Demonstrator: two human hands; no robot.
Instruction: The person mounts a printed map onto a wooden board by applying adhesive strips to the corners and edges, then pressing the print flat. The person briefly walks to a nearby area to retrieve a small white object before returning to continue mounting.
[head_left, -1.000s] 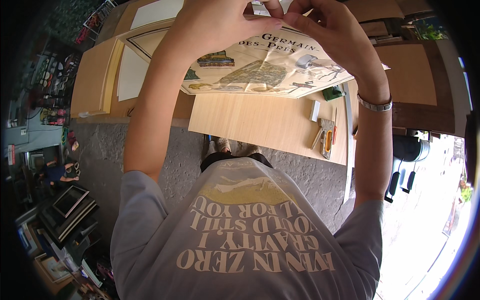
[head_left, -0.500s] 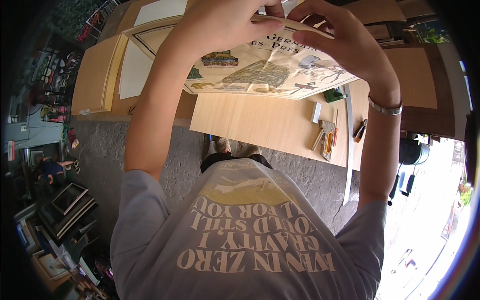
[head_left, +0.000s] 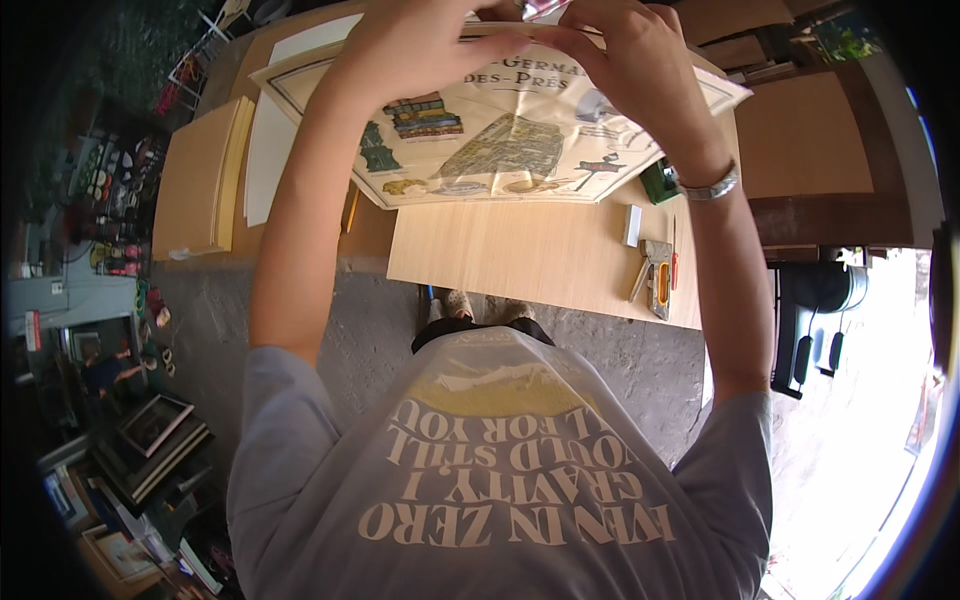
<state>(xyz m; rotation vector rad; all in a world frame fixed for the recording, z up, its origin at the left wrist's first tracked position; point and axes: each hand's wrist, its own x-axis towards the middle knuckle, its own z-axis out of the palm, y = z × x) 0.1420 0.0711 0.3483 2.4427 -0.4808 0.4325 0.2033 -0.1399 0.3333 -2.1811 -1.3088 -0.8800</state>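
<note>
A cream illustrated poster [head_left: 500, 150] with a dark border and several printed pictures is held up in front of me, its lower edge over the worktable. Creases cross its middle. My left hand [head_left: 430, 45] pinches the far edge, with its thumb laid along the front. Close beside it, my right hand [head_left: 630, 60] grips the same edge, thumb pointing toward the left thumb. Some of the fingertips are hidden beyond the top of the picture. Both wrists are bent inward over the sheet.
A pale wooden board [head_left: 490, 250] lies below the poster. On its right are a staple gun [head_left: 657, 275], a small white block [head_left: 632, 225] and a green object [head_left: 660, 181]. Brown boards [head_left: 200, 180] are stacked at left; picture frames [head_left: 150, 440] lie lower left.
My right hand has shifted left, nearer to the left hand. The poster's right corner now shows past my right wrist. A long metal strip and pliers are now hidden from sight.
</note>
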